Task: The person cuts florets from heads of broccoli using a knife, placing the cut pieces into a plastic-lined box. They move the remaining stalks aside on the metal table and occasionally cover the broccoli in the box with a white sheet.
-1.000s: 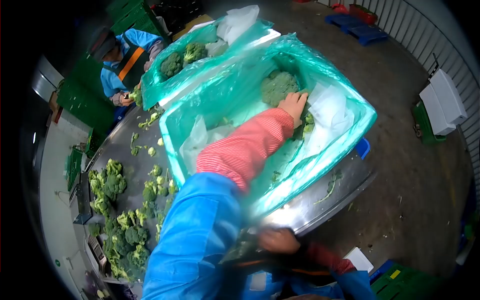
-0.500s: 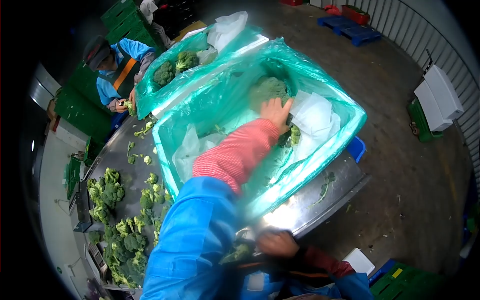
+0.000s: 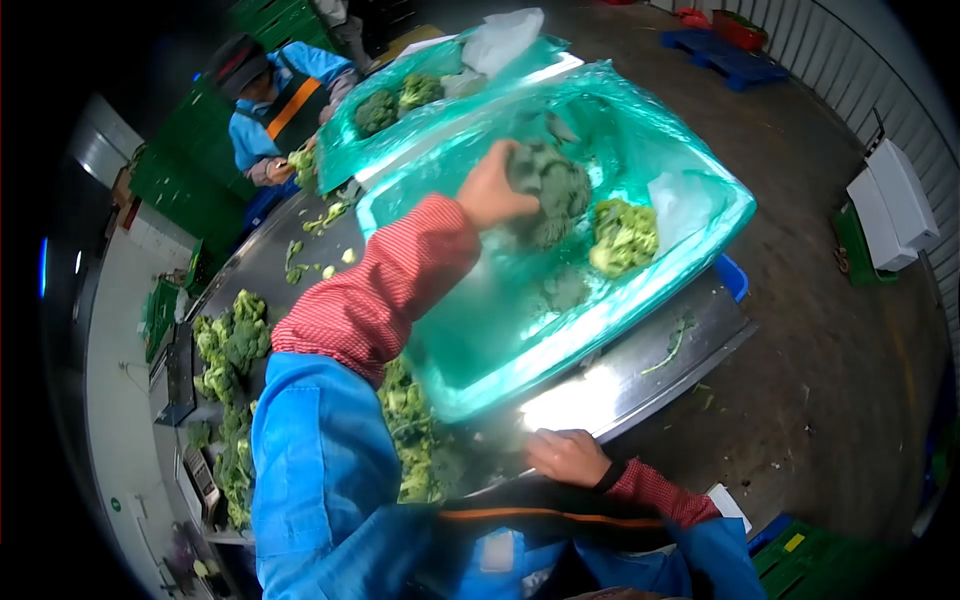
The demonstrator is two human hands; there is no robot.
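My left hand (image 3: 497, 190) is closed around a dark green broccoli head (image 3: 553, 192), blurred by motion, inside a box lined with green plastic (image 3: 470, 370). To its right, a paler broccoli head (image 3: 625, 238) lies in the box with its cut side showing. White paper (image 3: 690, 205) sits against the box's right side. My right hand (image 3: 570, 456) rests at the near edge of the metal table (image 3: 660, 385), its fingers curled. Whether anything is in those fingers is hidden.
Loose broccoli (image 3: 235, 345) is heaped on the table's left side, with trimmings nearby. A second lined box (image 3: 345, 145) adjoins mine, holding broccoli heads. Beyond it, a co-worker (image 3: 290, 100) handles broccoli. Green crates (image 3: 180, 190), a blue pallet (image 3: 725, 58) and white boxes (image 3: 890, 205) stand around.
My left hand has moved left within the box, with the dark broccoli head in it. The paler head is now uncovered, and the paper at the box's left is gone from view.
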